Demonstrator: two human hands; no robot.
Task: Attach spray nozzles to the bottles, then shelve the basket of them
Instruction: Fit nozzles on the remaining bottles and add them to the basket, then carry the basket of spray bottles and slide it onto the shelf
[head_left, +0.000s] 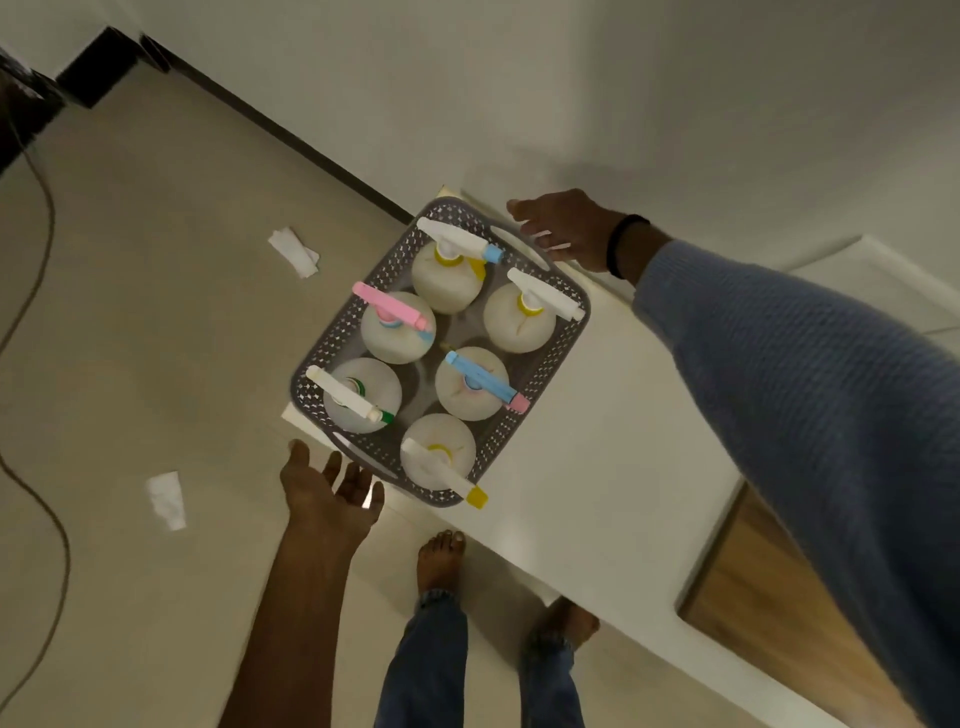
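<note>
Basket (323, 358) w/ six bottles (511, 325), all w/ nozzles (485, 382) on, sits at the end of the white shelf (597, 441). L hand (327, 493) is open, fingers spread, just beside the near handle. R hand (566, 228) has relaxed fingers at the far handle; contact I cannot tell.

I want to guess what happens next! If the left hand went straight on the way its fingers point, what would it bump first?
Most likely the near handle of the gray basket: the left hand is open, fingers aimed at it. Depth is unclear, so it might pass beneath.
</note>
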